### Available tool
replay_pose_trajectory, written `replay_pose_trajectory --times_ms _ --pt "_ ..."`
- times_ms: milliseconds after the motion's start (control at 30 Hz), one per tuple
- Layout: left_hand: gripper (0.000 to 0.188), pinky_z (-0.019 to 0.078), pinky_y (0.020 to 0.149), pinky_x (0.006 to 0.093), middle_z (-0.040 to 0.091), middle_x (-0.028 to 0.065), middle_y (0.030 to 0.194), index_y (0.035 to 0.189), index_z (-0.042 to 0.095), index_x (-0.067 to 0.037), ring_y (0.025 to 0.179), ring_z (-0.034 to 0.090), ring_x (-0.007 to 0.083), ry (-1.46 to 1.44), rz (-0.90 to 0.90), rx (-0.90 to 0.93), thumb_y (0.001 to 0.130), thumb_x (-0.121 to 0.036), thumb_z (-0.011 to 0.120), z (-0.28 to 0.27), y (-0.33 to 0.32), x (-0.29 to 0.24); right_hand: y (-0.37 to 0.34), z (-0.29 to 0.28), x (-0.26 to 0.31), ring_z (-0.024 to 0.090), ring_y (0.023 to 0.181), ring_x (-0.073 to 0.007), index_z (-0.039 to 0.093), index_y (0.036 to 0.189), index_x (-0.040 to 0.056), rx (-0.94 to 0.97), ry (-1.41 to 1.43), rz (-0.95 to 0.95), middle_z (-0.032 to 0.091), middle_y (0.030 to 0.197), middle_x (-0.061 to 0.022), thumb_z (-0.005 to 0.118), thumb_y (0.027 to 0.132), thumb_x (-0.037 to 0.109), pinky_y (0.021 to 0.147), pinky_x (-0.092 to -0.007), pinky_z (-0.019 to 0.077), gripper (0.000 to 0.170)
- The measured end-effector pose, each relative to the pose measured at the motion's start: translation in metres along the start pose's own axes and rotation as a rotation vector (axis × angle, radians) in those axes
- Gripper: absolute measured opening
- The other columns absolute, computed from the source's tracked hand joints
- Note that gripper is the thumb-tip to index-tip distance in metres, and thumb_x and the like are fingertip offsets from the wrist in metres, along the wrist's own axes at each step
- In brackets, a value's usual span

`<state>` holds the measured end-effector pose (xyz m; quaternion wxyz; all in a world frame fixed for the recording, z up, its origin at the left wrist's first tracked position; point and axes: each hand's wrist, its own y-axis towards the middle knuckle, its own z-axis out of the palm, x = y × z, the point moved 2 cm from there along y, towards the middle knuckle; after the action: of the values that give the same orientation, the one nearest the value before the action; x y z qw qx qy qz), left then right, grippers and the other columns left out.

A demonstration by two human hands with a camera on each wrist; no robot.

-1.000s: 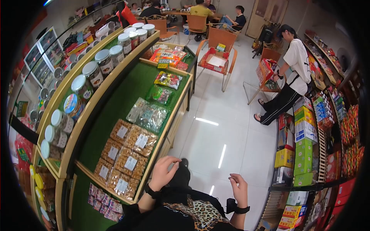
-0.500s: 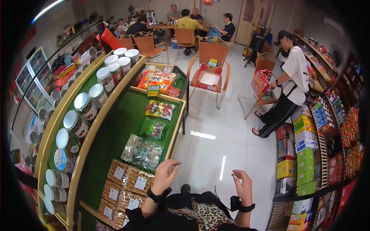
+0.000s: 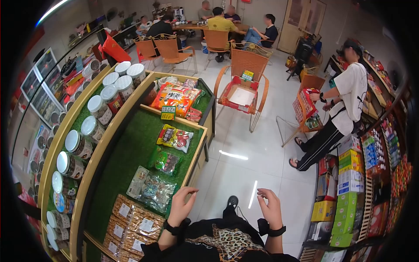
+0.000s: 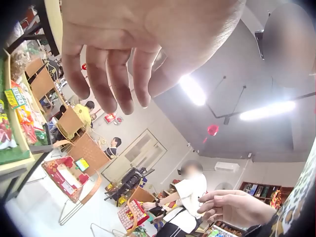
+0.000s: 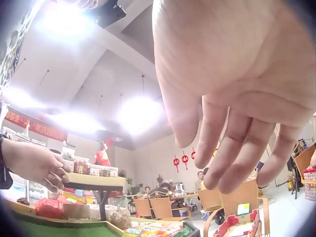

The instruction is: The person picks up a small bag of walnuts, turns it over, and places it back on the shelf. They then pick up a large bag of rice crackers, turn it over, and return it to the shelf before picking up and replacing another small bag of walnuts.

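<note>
My left hand [image 3: 182, 204] hovers by the near right edge of the green-lined display stand [image 3: 126, 144], fingers relaxed and holding nothing. Nearest to it are a clear bag of wrapped sweets [image 3: 158, 192] and the packs of nut brittle [image 3: 131, 222] with white labels. In front of my body on the other side, my right hand [image 3: 270, 207] is held up over the floor with loose fingers and nothing in them. The wrist views show both palms bare, the left hand's fingers [image 4: 113, 81] and the right hand's fingers [image 5: 237, 153] hanging loosely bent.
Lidded jars [image 3: 80, 144] line the stand's upper ledge. Ahead, a wicker armchair [image 3: 248, 61] bears a red box [image 3: 238, 97]. A person in a white shirt [image 3: 351, 83] stands by another chair at right. Stacked cartons [image 3: 347, 209] fill the right shelf. People sit round a far table [image 3: 190, 26].
The view has shifted forward along the stand, and the brittle packs sit lower in the frame. Both hands stay raised and empty. The person in white has turned slightly, with hands at the chair's basket.
</note>
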<state>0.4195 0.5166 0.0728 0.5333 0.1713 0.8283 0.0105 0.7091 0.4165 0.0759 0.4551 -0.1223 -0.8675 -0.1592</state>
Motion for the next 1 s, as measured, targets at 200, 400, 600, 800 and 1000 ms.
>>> replay_pose_trajectory --times_ms 200,400,600,800,1000 --pt "0.013 0.0481 0.079 0.0324 0.064 0.0133 0.093 0.096 0.064 0.0 0.09 0.063 0.0272 -0.028 0.051 -0.031 0.084 -0.004 0.059 0.055 0.074 -0.036 0.071 -0.055 -0.034 0.063 0.081 -0.0254 0.062 0.102 0.0008 -0.011 -0.034 -0.02 0.065 0.091 -0.0126 0.061 0.083 0.007 0.076 -0.0348 0.048 0.02" --pt "0.019 0.0461 0.085 0.0335 0.061 0.014 0.098 0.1 0.063 0.0 0.095 0.059 0.0264 -0.049 0.022 -0.024 0.082 -0.004 0.06 0.108 0.107 -0.043 0.112 -0.086 -0.075 0.063 0.082 -0.0253 0.062 0.102 0.0005 0.081 -0.138 0.012 0.065 0.091 -0.0131 0.06 0.083 0.008 0.077 -0.0349 0.048 0.02" --pt "0.023 0.0468 0.083 0.0354 0.06 0.0136 0.101 0.105 0.062 -0.004 0.094 0.059 0.0287 0.033 -0.065 0.056 0.082 -0.009 0.062 0.132 0.133 -0.03 0.139 -0.077 -0.095 0.063 0.082 -0.0251 0.062 0.101 0.0001 0.153 -0.041 0.078 0.065 0.091 -0.0131 0.06 0.083 0.008 0.077 -0.0343 0.0483 0.02" --pt "0.025 0.0466 0.084 0.0355 0.06 0.0142 0.103 0.107 0.06 -0.003 0.096 0.059 0.0295 0.066 -0.037 0.051 0.083 -0.009 0.062 0.137 0.191 -0.01 0.19 -0.066 -0.101 0.063 0.082 -0.025 0.062 0.101 -0.0001 0.144 -0.023 0.074 0.065 0.09 -0.0131 0.061 0.082 0.007 0.077 -0.0343 0.0485 0.02" --pt "0.026 0.0465 0.085 0.0348 0.059 0.0145 0.103 0.107 0.06 -0.002 0.097 0.059 0.0291 0.025 -0.001 0.047 0.082 -0.009 0.062 0.134 0.273 0.007 0.258 -0.058 -0.097 0.063 0.083 -0.0254 0.062 0.101 0.0 0.04 -0.052 0.047 0.065 0.09 -0.0132 0.06 0.082 0.006 0.077 -0.0344 0.0483 0.019"
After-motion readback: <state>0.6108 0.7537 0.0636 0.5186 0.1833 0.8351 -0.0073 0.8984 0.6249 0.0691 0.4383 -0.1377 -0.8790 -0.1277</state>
